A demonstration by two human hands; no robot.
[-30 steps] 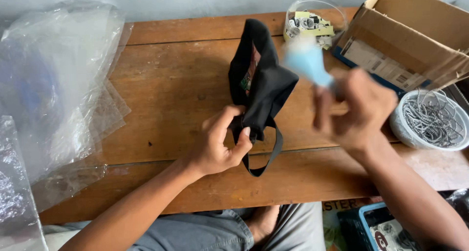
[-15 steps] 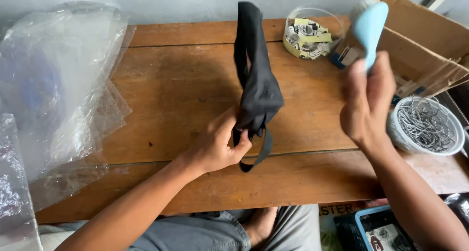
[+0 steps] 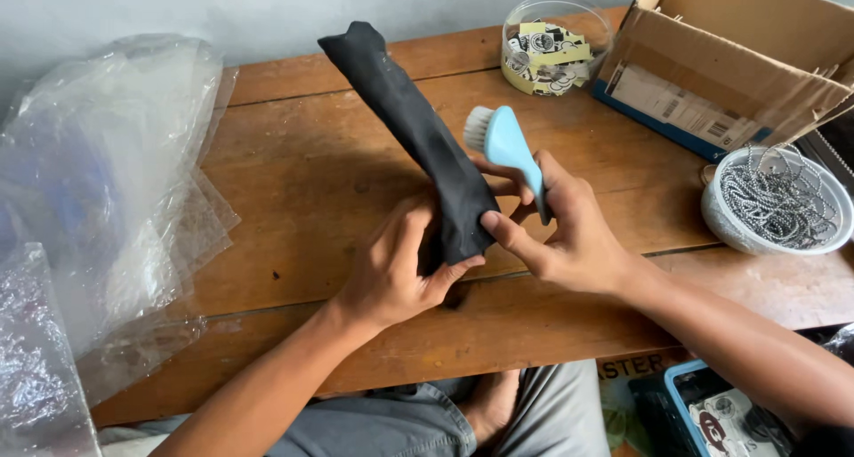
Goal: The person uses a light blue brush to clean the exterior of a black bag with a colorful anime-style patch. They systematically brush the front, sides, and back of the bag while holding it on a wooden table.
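My left hand (image 3: 400,266) grips the lower end of a long black fabric piece (image 3: 409,128), which slants up and away to the left over the wooden table (image 3: 294,181). Close beside it, my right hand (image 3: 560,230) holds a light blue brush (image 3: 507,145) with white bristles by its handle. The right thumb touches the fabric's lower edge. The brush head stands next to the fabric, bristles facing it.
Crumpled clear plastic bags (image 3: 98,199) cover the table's left side. At the back stand a clear round tub of small packets (image 3: 551,48) and an open cardboard box (image 3: 738,56). A white bowl of metal chain (image 3: 778,199) sits at the right edge.
The right hand has come down from the upper right with the brush and now meets the fabric. The fabric has tilted from upright to slanting left.
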